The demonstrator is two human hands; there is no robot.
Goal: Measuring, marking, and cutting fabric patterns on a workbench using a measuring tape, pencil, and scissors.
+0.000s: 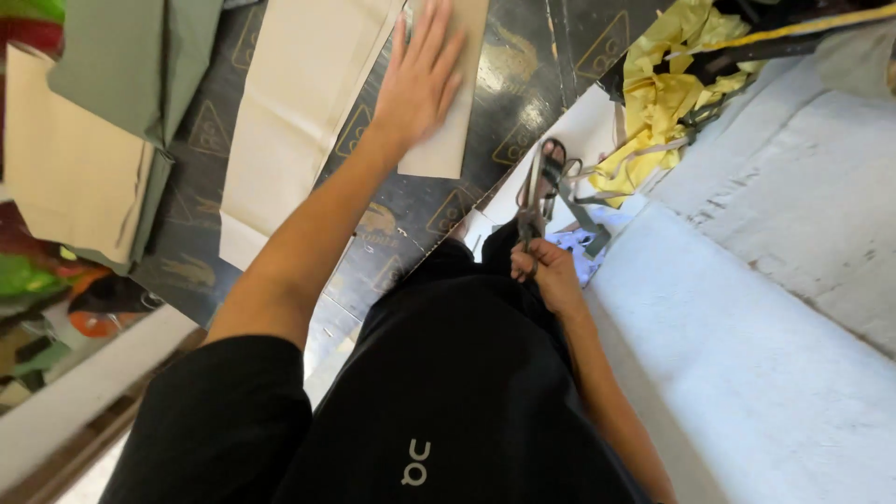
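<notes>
- Tan paper makes up the narrow strip [446,112] under the left hand [420,79]; the hand lies flat on it, palm down, fingers spread wide and gripping nothing.
- That strip rests on the dark desk [523,84], whose black surface carries faint gold printed marks.
- Just beside the strip, toward the picture's left, lies a larger tan sheet [294,103], also flat on the desk.
- Further left, a stack of green and tan pieces [112,121] sits at the desk's edge, well apart from the left hand.
- The right hand [546,271] is low, close to the person's body, with its fingers closed around the grips of a pair of scissors [539,191].
- The scissors point away from the body, their metal part reaching up toward the desk's edge; whether the blades are parted cannot be told.
- A grey-green strap [583,215] hangs just beside the scissors.
- Yellow fabric scraps [663,103] are heaped beyond the scissors, near the desk's corner.
- A pale white wall [775,308] runs along the right side.
- The person wears a black shirt [448,401] that fills the lower middle of the view.
</notes>
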